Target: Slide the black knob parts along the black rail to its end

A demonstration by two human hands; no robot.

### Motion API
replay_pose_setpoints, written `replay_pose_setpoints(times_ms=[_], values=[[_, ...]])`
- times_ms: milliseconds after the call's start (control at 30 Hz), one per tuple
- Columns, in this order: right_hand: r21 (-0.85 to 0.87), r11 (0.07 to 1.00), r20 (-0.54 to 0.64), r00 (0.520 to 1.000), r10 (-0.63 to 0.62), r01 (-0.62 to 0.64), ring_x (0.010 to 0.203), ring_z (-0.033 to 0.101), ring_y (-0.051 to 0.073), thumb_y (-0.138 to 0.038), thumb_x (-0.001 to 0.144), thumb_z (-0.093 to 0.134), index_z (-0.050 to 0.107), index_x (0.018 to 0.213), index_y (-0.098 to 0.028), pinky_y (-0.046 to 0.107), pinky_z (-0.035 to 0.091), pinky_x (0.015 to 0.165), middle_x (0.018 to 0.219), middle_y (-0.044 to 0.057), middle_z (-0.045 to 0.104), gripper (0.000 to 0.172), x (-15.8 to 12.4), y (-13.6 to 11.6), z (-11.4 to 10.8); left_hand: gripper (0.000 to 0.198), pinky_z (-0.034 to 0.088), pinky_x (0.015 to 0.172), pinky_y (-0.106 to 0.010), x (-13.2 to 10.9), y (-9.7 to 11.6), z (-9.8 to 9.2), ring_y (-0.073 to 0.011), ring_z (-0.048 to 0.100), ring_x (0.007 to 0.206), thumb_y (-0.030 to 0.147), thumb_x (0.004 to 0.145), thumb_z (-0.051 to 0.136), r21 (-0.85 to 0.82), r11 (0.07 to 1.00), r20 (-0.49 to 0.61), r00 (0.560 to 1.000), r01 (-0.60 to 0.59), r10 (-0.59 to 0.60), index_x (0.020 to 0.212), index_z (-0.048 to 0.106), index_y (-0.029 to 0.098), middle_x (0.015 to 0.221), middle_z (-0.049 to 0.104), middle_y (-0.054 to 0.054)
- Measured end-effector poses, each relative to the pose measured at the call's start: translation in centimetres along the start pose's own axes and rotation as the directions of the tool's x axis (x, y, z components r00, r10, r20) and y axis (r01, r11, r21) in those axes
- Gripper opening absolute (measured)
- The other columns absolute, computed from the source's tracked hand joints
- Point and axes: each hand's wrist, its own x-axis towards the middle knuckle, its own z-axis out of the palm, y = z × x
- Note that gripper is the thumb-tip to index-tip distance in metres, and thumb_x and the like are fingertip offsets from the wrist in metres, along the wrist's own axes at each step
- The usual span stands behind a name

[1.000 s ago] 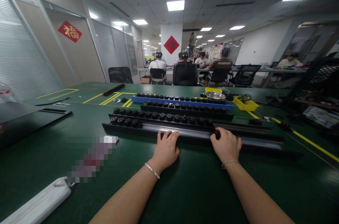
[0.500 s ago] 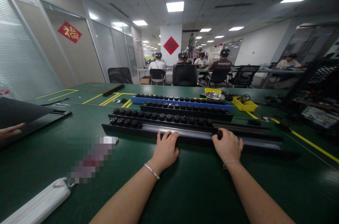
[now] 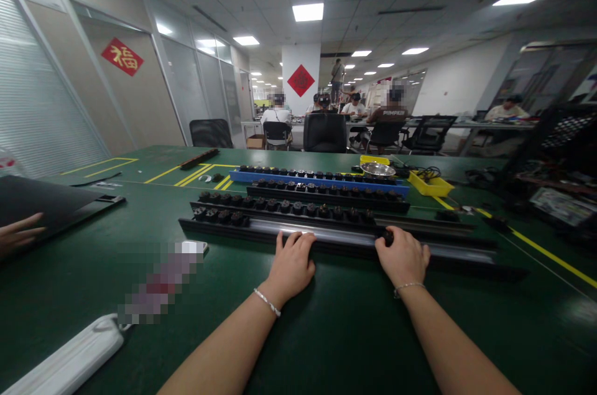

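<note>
A long black channel (image 3: 342, 239) with a shiny inner face lies across the table in front of me. Several round black socket-like parts (image 3: 224, 216) sit in its left end. My left hand (image 3: 295, 261) is closed over the channel's near wall, fingertips inside and thumb on the front. Further right, my right hand (image 3: 403, 255) pinches a small round black part (image 3: 388, 236) at the channel; its exact kind is partly hidden by my fingers. Just behind lies a second black channel (image 3: 420, 221), with a row of similar round parts along much of it.
Beyond are another filled black rail (image 3: 326, 196) and a blue rail (image 3: 321, 181). A metal bowl (image 3: 377, 169) and yellow tray (image 3: 431, 185) stand back right. Left are another person's hand (image 3: 21, 233), a dark panel (image 3: 41, 199), and a white strap-like object (image 3: 69, 354).
My right hand, with the small black part, has shifted very slightly right. My left hand stays put. At the left, the other person's fingers have spread and the dark panel has moved a little.
</note>
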Motion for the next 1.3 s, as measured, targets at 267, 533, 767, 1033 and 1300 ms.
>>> replay_pose_setpoints(times_ms=[267, 533, 767, 1033, 1300], values=[[0.002, 1.0, -0.012, 1.0, 0.004, -0.004, 0.105, 0.05, 0.026, -0.032, 0.077, 0.039, 0.058, 0.107, -0.018, 0.05, 0.024, 0.1, 0.109, 0.01, 0.061, 0.038, 0.1, 0.4, 0.2, 0.049, 0.012, 0.11, -0.055, 0.0, 0.0, 0.0, -0.0225, 0.037, 0.125, 0.016, 0.075, 0.051, 0.0, 1.0, -0.007, 1.0, -0.005, 0.005, 0.123, 0.042, 0.026, 0.13, 0.053, -0.003], [-0.037, 0.999, -0.017, 1.0, 0.01, -0.01, 0.105, 0.05, 0.027, -0.034, 0.077, 0.039, 0.059, 0.108, -0.018, 0.048, 0.028, 0.098, 0.108, 0.011, 0.061, 0.04, 0.4, 0.7, 0.2, 0.05, 0.011, 0.11, -0.055, 0.0, -0.1, 0.1, -0.0223, 0.037, 0.126, 0.016, 0.075, 0.05, -0.008, 1.0, -0.011, 1.0, -0.011, 0.011, 0.123, 0.042, 0.026, 0.13, 0.052, -0.003], [-0.091, 0.996, 0.023, 0.999, 0.026, -0.024, 0.104, 0.051, 0.028, -0.038, 0.077, 0.04, 0.058, 0.113, -0.015, 0.043, 0.034, 0.093, 0.107, 0.013, 0.059, 0.047, 0.7, 0.7, -0.5, 0.05, 0.011, 0.11, -0.055, -0.1, -0.3, 0.1, -0.0219, 0.036, 0.126, 0.016, 0.076, 0.048, -0.023, 1.0, -0.003, 1.0, -0.017, 0.017, 0.124, 0.041, 0.026, 0.132, 0.051, -0.003], [-0.095, 0.995, 0.064, 0.998, 0.025, -0.019, 0.097, 0.054, 0.027, -0.037, 0.078, 0.041, 0.058, 0.112, -0.016, 0.039, 0.039, 0.086, 0.102, 0.011, 0.06, 0.043, 0.8, 0.8, -1.2, 0.05, 0.011, 0.11, -0.056, 0.0, -0.5, 0.3, -0.0218, 0.037, 0.126, 0.017, 0.076, 0.048, -0.028, 0.999, -0.009, 1.0, -0.021, 0.021, 0.124, 0.041, 0.027, 0.132, 0.052, -0.002], [-0.063, 0.998, 0.09, 0.996, 0.029, -0.023, 0.097, 0.053, 0.026, -0.033, 0.079, 0.039, 0.058, 0.111, -0.019, 0.04, 0.04, 0.081, 0.106, 0.011, 0.06, 0.039, 0.9, 1.3, -1.4, 0.051, 0.011, 0.111, -0.055, -0.1, -0.5, 0.2, -0.0217, 0.037, 0.126, 0.016, 0.076, 0.049, -0.006, 1.0, -0.01, 1.0, -0.025, 0.025, 0.125, 0.041, 0.026, 0.132, 0.051, -0.003]])
